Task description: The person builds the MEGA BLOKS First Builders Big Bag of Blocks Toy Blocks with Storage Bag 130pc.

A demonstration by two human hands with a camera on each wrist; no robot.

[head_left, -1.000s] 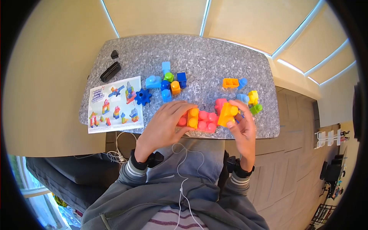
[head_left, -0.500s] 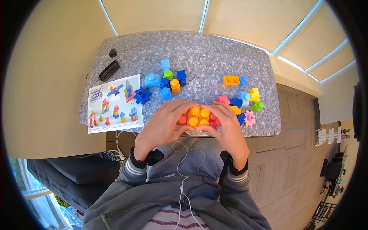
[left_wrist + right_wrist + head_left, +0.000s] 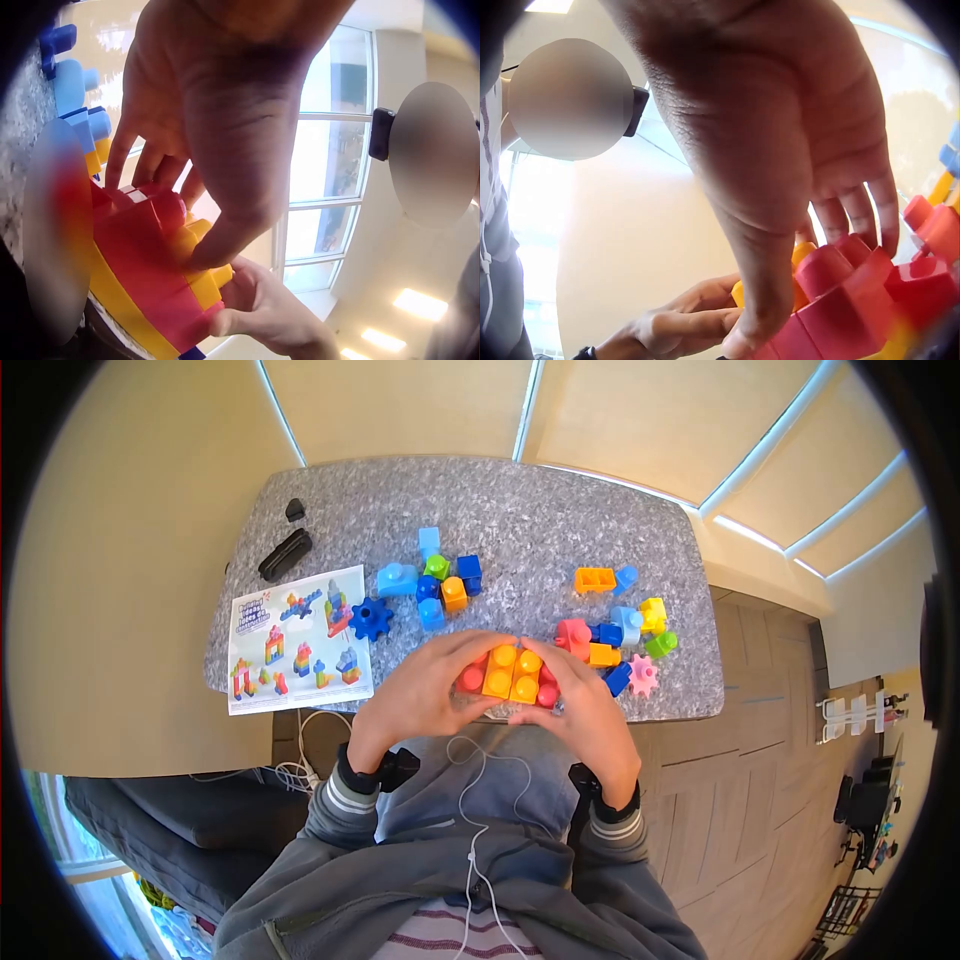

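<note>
Near the table's front edge, my two hands hold a built-up stack of chunky building blocks. Two yellow blocks (image 3: 512, 674) stand side by side on top, over red blocks (image 3: 470, 679); the left wrist view shows a yellow layer (image 3: 124, 307) beneath the red. My left hand (image 3: 418, 682) grips the left yellow block between thumb and fingers. From the other side, my right hand (image 3: 592, 722) pinches the right yellow block, its thumb (image 3: 761, 311) on the near side. Red studs show beside both yellow blocks.
Blue, green and orange blocks (image 3: 428, 588) stand behind the left hand, with a dark blue gear block (image 3: 371, 619) alongside. Right of the stack lie more loose blocks (image 3: 627, 624) and a pink gear block (image 3: 643, 676). A picture sheet (image 3: 298, 645) and black case (image 3: 285, 555) lie left.
My right hand has brought its yellow block leftward onto the red blocks, against the other yellow block. The pink gear block, hidden before, now shows. My left hand stays almost in place.
</note>
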